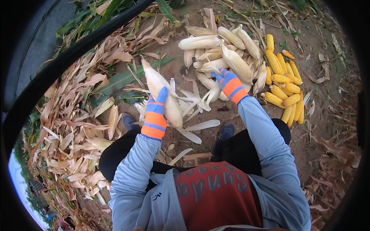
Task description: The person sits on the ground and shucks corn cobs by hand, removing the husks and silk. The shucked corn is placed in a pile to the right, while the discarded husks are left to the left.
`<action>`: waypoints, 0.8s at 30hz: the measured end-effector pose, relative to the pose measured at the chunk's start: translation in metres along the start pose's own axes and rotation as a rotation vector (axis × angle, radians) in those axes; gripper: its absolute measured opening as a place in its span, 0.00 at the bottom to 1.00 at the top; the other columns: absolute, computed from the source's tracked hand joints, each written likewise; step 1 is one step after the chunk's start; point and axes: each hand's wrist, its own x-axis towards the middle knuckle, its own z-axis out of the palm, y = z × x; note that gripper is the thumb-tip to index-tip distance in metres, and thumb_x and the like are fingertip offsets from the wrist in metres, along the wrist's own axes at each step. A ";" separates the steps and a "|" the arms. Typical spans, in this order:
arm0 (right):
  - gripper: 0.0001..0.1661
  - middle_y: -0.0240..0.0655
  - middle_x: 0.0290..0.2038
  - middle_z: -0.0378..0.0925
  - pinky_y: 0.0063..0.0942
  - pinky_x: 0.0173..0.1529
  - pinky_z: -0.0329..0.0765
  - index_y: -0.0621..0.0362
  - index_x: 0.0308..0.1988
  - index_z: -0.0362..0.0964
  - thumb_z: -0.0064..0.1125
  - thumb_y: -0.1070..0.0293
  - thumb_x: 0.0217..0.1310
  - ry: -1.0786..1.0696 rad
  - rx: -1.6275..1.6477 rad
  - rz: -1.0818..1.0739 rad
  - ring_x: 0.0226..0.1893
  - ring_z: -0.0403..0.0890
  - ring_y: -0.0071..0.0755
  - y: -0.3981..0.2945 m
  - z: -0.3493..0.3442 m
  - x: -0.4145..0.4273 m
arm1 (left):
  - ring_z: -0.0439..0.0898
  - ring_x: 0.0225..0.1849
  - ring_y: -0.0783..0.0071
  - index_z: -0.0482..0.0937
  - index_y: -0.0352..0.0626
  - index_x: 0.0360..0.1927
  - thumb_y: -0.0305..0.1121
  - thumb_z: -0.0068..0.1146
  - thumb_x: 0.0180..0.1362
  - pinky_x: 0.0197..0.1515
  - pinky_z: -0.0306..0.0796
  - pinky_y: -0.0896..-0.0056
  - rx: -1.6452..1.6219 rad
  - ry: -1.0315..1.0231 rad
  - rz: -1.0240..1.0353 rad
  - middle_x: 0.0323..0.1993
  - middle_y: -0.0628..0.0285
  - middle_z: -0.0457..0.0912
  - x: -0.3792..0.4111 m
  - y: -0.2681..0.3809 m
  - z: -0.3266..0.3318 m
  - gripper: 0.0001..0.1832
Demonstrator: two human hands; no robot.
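Note:
My left hand [155,114], in a blue and orange knit glove, grips a corn ear in its pale husk [170,108]. The ear slants upward to the left, its dark tip pointing away from me. My right hand [231,85], gloved alike, is at the near side of a pile of unshucked corn ears [235,59]. From its fingers sticks a thin pale pointed piece [213,67]; whether it is a husk strip or a small stick I cannot tell. Loose husk strips [199,102] lie on the soil between my hands.
Shucked yellow corn cobs [284,83] are heaped right of the pile. Dry husks and leaves [78,138] cover the ground at left, with green corn leaves [122,76] among them. My shoes [227,131] rest on bare soil. A dark curved bar [72,55] crosses the upper left.

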 end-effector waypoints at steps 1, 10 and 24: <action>0.20 0.51 0.35 0.72 0.35 0.41 0.68 0.60 0.40 0.68 0.46 0.56 0.54 -0.011 -0.069 0.047 0.37 0.72 0.51 -0.003 -0.005 0.001 | 0.76 0.29 0.58 0.67 0.41 0.43 0.40 0.59 0.47 0.31 0.74 0.59 -0.026 0.042 -0.013 0.31 0.53 0.74 -0.003 0.004 0.000 0.22; 0.21 0.45 0.36 0.75 0.28 0.37 0.71 0.63 0.46 0.64 0.47 0.63 0.54 0.004 -0.277 0.251 0.34 0.76 0.39 0.009 -0.038 0.006 | 0.75 0.33 0.58 0.65 0.40 0.45 0.45 0.59 0.46 0.35 0.73 0.56 -0.266 0.094 0.054 0.34 0.51 0.73 -0.003 0.071 -0.021 0.27; 0.20 0.33 0.33 0.74 0.22 0.39 0.69 0.61 0.43 0.68 0.49 0.59 0.55 -0.497 0.623 -0.154 0.33 0.72 0.24 -0.070 -0.001 -0.035 | 0.69 0.50 0.61 0.64 0.43 0.52 0.50 0.38 0.57 0.55 0.60 0.57 -0.412 -0.290 -0.402 0.50 0.56 0.69 -0.013 -0.031 0.014 0.25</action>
